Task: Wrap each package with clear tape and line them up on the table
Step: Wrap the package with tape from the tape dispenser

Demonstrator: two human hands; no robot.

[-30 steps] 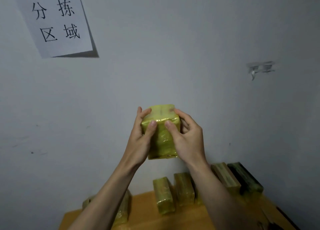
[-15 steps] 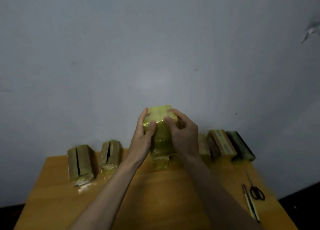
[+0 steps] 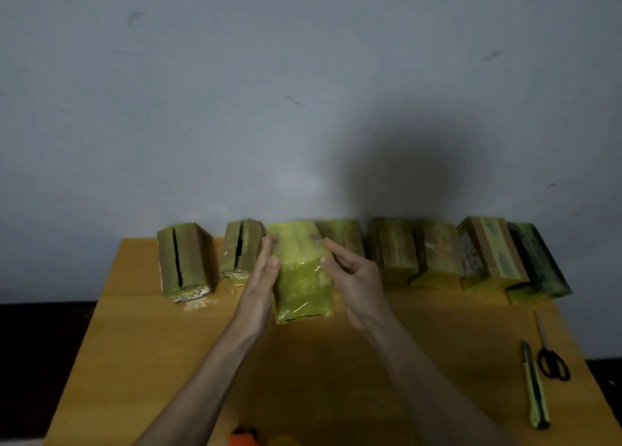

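A yellow-green package (image 3: 301, 274) wrapped in shiny clear tape is held between both my hands, low over the wooden table (image 3: 168, 351). My left hand (image 3: 261, 284) presses its left side and my right hand (image 3: 358, 282) grips its right side. It sits in a gap in a row of packages along the wall. Two packages with dark slits (image 3: 181, 259) (image 3: 240, 245) stand to its left. Several wrapped packages (image 3: 437, 252) stand to its right, the last one dark green (image 3: 538, 265).
A utility knife (image 3: 535, 385) and dark-handled scissors (image 3: 552, 358) lie near the table's right edge. An orange object (image 3: 242, 439) and a yellow one (image 3: 282, 440) peek in at the bottom edge. A grey wall (image 3: 303, 109) rises right behind the row.
The view has tilted down from the wall to the table. Both hands have lowered the wrapped package from in front of the wall into the row on the table.
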